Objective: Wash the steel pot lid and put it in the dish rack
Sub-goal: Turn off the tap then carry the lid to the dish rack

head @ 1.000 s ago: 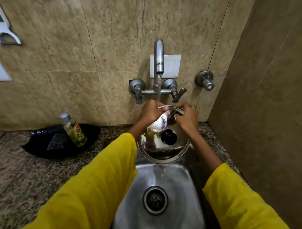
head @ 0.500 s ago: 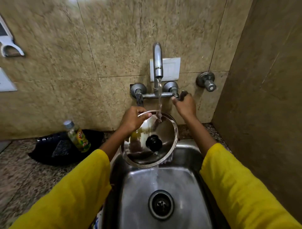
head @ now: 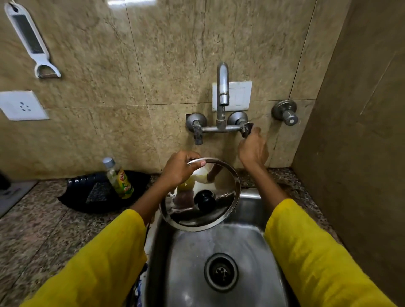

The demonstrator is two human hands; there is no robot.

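The lid (head: 203, 197) is gripped by its upper rim in the left hand (head: 178, 169), tilted over the sink (head: 252, 241). The tap handle (head: 246, 129) is pinched by the right hand (head: 253, 149); rinsing appears finished. The rack, unseen, must be found next.

Dim, warm indoor light falls from overhead, leaving a pale glare patch on the glossy wall tiles (head: 135, 2) at the top edge and soft sheen on the steel sink basin (head: 197, 258) and the wet pot lid (head: 219, 210), which mirrors yellow sleeve colour. The right-hand wall (head: 361, 131) sits in duller shade, and shadows under the arms are soft, without hard edges. Wide-angle distortion bows tile seams and stretches the yellow sleeves (head: 98, 263) near the lower corners, where detail smears, while the faucet (head: 222, 87) stays fairly sharp.
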